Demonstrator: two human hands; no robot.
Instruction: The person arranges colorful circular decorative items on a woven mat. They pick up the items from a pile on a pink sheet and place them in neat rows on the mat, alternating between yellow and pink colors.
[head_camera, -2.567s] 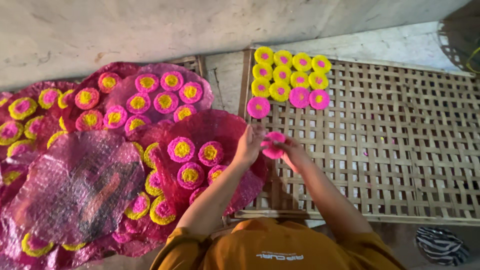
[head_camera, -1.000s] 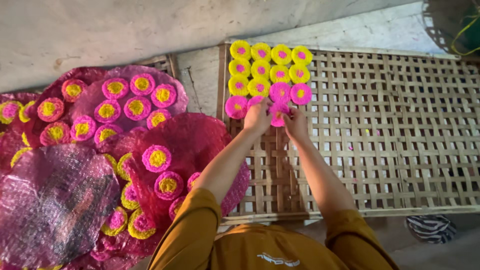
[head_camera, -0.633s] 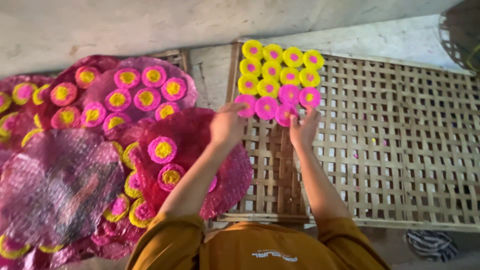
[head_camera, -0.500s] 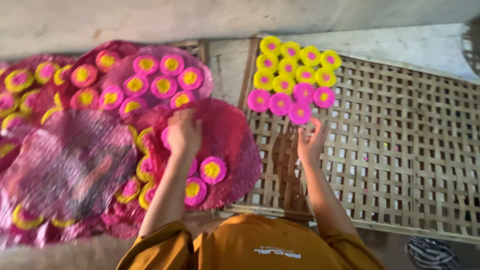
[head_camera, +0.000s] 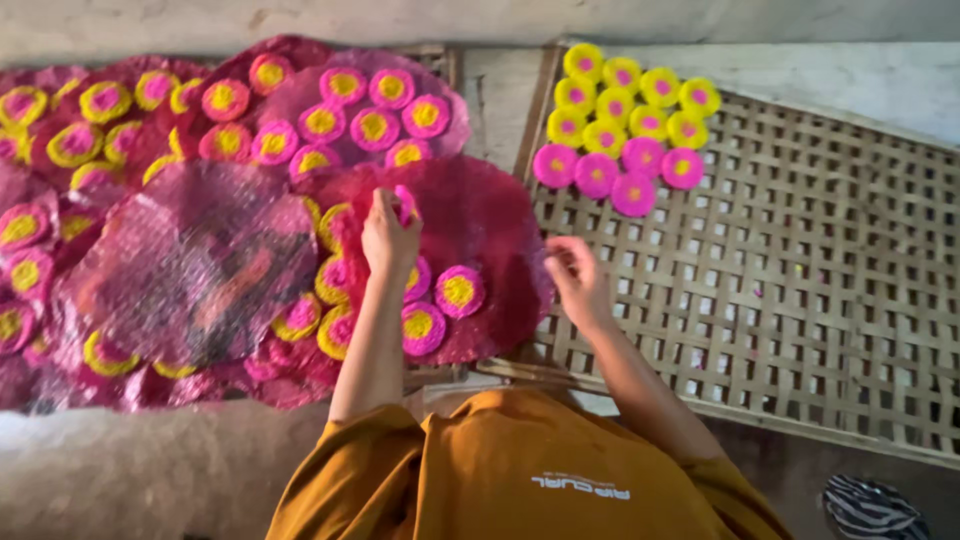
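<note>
My left hand (head_camera: 388, 236) is over a red round sheet (head_camera: 490, 215) and pinches a pink disc (head_camera: 406, 202), lifting it on edge. More pink discs with yellow centres (head_camera: 459, 290) lie on that sheet just below the hand. My right hand (head_camera: 570, 272) hovers over the left edge of the woven bamboo tray (head_camera: 800, 290), its fingers loosely bent and holding nothing. A cluster of yellow and pink discs (head_camera: 625, 125) is laid out in rows at the tray's far left corner.
Several more red sheets covered with discs (head_camera: 330, 110) overlap at the left. A bare bubbled pink sheet (head_camera: 190, 265) lies on top of them. A pale wall runs along the far side. A striped object (head_camera: 875, 505) sits at the bottom right.
Both hands set a pink disc into the cluster on the tray, then drew back. My left hand moved left to the red sheet and picked up another disc.
</note>
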